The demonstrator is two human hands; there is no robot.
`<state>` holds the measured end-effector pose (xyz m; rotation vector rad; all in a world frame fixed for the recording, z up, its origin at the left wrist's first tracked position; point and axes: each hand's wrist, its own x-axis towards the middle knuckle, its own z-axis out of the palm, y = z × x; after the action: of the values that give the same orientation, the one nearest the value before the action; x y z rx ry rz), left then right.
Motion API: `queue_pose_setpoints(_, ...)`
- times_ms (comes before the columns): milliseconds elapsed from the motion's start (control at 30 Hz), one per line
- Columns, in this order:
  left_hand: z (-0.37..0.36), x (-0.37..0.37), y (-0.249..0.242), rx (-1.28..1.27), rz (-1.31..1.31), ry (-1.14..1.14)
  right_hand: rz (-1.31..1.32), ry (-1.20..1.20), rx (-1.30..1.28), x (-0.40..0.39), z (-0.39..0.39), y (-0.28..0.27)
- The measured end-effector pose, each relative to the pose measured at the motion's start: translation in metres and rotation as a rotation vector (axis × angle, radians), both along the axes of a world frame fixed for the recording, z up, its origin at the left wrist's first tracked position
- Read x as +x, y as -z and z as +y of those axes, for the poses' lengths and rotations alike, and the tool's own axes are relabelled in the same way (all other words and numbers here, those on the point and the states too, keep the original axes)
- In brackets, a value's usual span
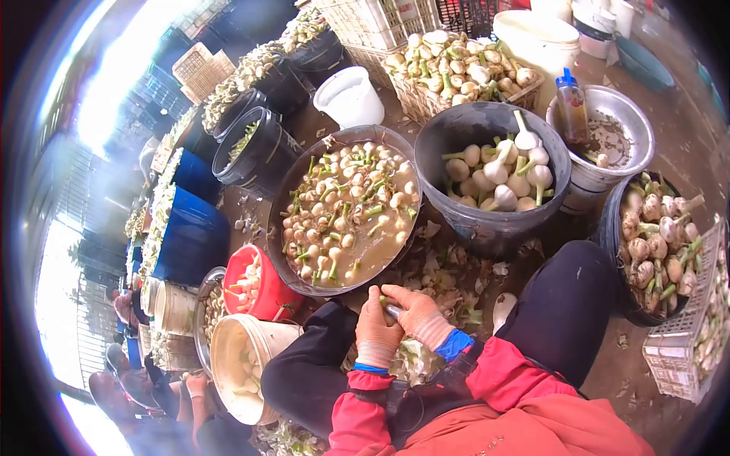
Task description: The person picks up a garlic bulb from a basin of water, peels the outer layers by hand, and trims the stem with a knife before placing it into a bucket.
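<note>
Both my hands wear orange work gloves and meet just in front of the wide basin. My left hand is closed around a garlic bulb, of which only a bit of green stem shows. Bent over from the other side, my right hand is closed on a small grey blade, mostly hidden by the fingers. Beyond them, many peeled garlic bulbs float in murky water in the dark basin. Larger cleaned bulbs fill the bottom of a black bucket to its right.
A black tub of unpeeled garlic stands by my right knee, beside a plastic crate. At left are a red container and a cream bucket. Peelings litter the floor. Another person sits at lower left.
</note>
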<state>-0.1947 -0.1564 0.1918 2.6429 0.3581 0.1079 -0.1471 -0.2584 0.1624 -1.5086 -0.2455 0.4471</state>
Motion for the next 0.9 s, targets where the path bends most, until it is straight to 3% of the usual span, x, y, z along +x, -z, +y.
queue_pose_setpoints(67, -0.006, -0.003, 0.007, 0.131, 0.066, -0.030, 0.037, 0.013, 0.113, -0.003, 0.000, -0.004)
queue_pose_setpoints(133, -0.005, -0.006, 0.017, 0.172, 0.027, -0.002, -0.101, 0.041, -0.151, -0.005, -0.002, -0.012)
queue_pose_setpoints(200, -0.004, -0.005, 0.024, 0.208, -0.009, 0.025, -0.078, 0.071, -0.178, -0.007, 0.002, -0.006)
queue_pose_setpoints(400, -0.006, -0.005, 0.035, 0.216, -0.331, 0.054, -0.024, 0.188, -0.191, -0.004, 0.009, 0.012)
queue_pose_setpoints(467, -0.008, -0.006, 0.034, -0.112, -0.376, -0.085, -0.015, 0.210, -0.158, -0.002, 0.009, 0.013)
queue_pose_setpoints(567, -0.005, -0.007, 0.038, -0.220, -0.451, -0.082, 0.105, 0.211, -0.071, 0.000, 0.007, 0.011)
queue_pose_setpoints(633, -0.006, -0.008, 0.035, -0.280, -0.463, -0.077, 0.252, 0.237, 0.168, 0.001, 0.008, 0.016)
queue_pose_setpoints(733, -0.002, -0.008, 0.029, -0.985, -0.448, -0.202, 0.125, 0.097, 0.143, 0.009, -0.004, 0.010)
queue_pose_setpoints(833, 0.007, -0.009, 0.029, -1.075, -0.452, -0.220, 0.193, 0.070, 0.230, 0.009, -0.003, 0.005)
queue_pose_setpoints(900, 0.006, -0.011, 0.026, -0.673, -0.422, -0.119, 0.226, 0.059, 0.295, 0.008, -0.005, -0.002)
